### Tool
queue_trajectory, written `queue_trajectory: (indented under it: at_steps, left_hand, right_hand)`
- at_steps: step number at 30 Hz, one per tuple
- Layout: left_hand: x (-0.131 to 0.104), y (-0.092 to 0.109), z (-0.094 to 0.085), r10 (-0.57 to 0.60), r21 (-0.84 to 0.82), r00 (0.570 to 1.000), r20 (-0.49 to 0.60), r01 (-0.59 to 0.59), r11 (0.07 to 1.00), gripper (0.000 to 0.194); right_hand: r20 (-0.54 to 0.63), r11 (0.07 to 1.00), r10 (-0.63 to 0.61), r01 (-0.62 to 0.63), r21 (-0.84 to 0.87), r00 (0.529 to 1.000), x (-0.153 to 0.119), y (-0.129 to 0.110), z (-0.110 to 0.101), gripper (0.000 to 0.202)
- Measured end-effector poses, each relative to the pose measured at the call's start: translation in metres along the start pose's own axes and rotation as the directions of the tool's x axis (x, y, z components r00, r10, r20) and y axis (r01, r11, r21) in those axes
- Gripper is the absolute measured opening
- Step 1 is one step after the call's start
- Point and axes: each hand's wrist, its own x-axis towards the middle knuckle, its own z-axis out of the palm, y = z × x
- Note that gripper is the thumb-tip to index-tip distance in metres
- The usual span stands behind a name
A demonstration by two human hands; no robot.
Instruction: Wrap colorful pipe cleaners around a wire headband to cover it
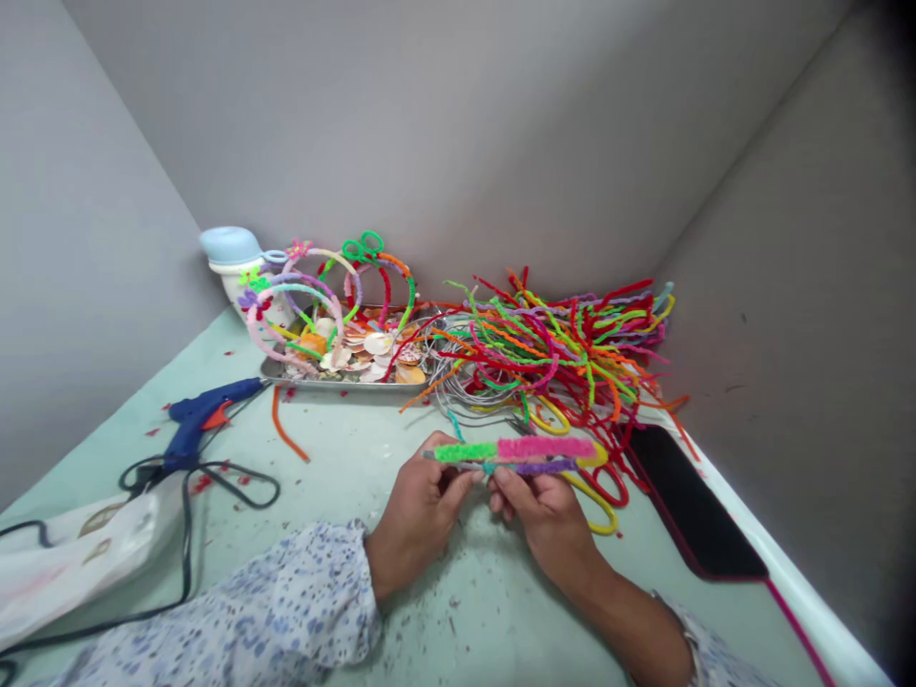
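Observation:
Between my hands is a headband (548,447) wrapped in fuzzy pipe cleaner, with green, pink, yellow and purple sections. My left hand (424,501) is closed on its left end, where some bare band shows. The fingers of my right hand (540,515) pinch the near side, by a teal pipe cleaner (489,468) wound around the band. A loose teal tail (456,426) sticks up behind my left hand. Just beyond the headband lie yellow-handled scissors (599,506), partly covered by pipe cleaners.
A metal tray (343,384) holds shells, with several finished headbands (295,296) standing in it. Behind it stands a white bottle (239,277). A heap of pipe cleaners (565,353) spreads right. A blue glue gun (204,417), plastic bag (86,558) and phone (691,501) lie around.

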Motion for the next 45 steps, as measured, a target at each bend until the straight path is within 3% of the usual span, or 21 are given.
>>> queue_trajectory:
  at_steps: [2,7,13,20,25,30,32,37,42,45]
  left_hand:
    - [0.0,0.001,-0.001,0.036,0.01,0.999,0.02,-0.037,0.999,0.016]
    - [0.002,0.002,-0.003,0.035,0.057,0.999,0.013,-0.036,0.998,0.014]
    - [0.002,0.005,-0.003,0.111,0.052,0.993,0.028,-0.112,0.992,0.019]
    - [0.002,0.01,-0.002,0.065,0.006,0.997,0.037,-0.065,0.998,0.024]
    - [0.001,0.011,-0.003,-0.043,-0.089,0.993,0.112,0.053,0.995,0.02]
    - [-0.001,0.012,-0.006,0.058,0.078,0.997,0.06,-0.062,0.995,0.01]
    - [-0.002,0.012,-0.006,0.071,0.116,0.996,0.054,-0.077,0.99,0.009]
    - [-0.003,0.014,-0.005,0.055,0.166,0.997,0.052,-0.063,0.984,0.014]
    - [-0.004,0.017,-0.005,0.047,0.17,0.997,0.058,-0.057,0.984,0.015]
    - [-0.003,0.018,-0.006,0.036,0.176,0.997,0.071,-0.048,0.983,0.015]
  right_hand:
    - [-0.01,0.999,0.045,-0.045,-0.007,0.999,0.0,-0.002,0.0,0.039]
    - [-0.005,1.0,-0.015,0.015,0.008,1.0,-0.002,-0.004,0.0,0.031]
    - [0.017,0.997,-0.072,0.072,0.017,0.997,-0.001,-0.001,0.0,0.024]
    - [0.003,0.997,-0.079,0.079,-0.017,0.997,-0.002,0.003,0.001,0.031]
    - [-0.026,0.999,-0.012,0.011,-0.05,1.0,-0.001,0.005,0.0,0.039]
    - [-0.005,0.973,-0.18,0.179,0.146,0.984,0.0,0.004,0.003,0.022]
    - [0.003,0.966,-0.192,0.188,0.175,0.981,0.0,0.003,0.003,0.019]
    - [0.044,0.987,-0.144,0.14,0.083,0.989,-0.001,0.002,0.001,0.018]
    - [0.05,0.976,-0.211,0.208,0.063,0.976,-0.003,0.001,-0.001,0.015]
    - [0.057,0.981,-0.19,0.187,0.052,0.98,-0.004,0.001,0.0,0.016]
